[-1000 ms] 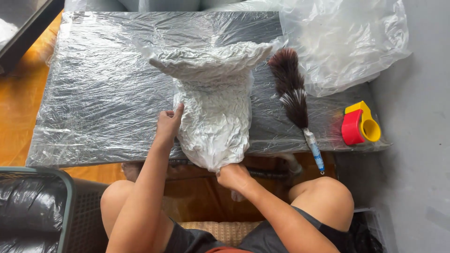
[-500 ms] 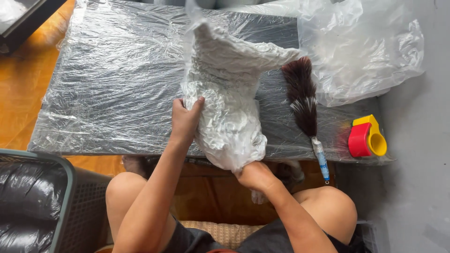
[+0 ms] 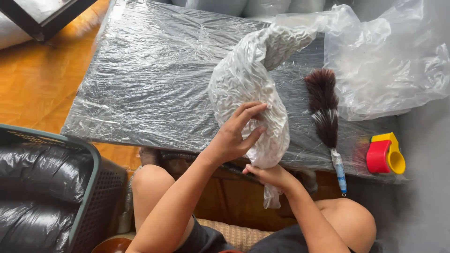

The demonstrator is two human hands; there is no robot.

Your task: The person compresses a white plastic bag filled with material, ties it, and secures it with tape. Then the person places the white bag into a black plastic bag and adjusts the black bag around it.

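The bench (image 3: 140, 84), wrapped in clear film, sits closer and more slanted under me than half a second ago, and the wrapped bundle (image 3: 246, 89) has swung: its flared top, which stood nearly straight up the bench before, now leans off to the right toward the loose plastic sheet (image 3: 393, 61). Its lower bulge has come nearer the front edge and hangs over it.

My left hand (image 3: 236, 133) has slid round from the bundle's left flank onto its face. The fingers (image 3: 251, 112) are spread and pressed flat against the crinkled white wrap, holding it by pressure rather than clenched around it; the bundle lies under and beyond them, bulging out to the right of my fingertips.

My right hand (image 3: 269, 174) stays low, below the bench edge, fingers pinched shut on the bundle's bottom end. A thin tail of wrap hangs down past it, just beneath my knuckles.

The dark feather duster (image 3: 323, 110) lies where it was, on the film just right of the bundle, close but apart, with its blue handle pointing toward me. The red and yellow tape dispenser (image 3: 385, 155) sits further right at the bench corner. The black-lined basket (image 3: 84, 197) is at my left knee.
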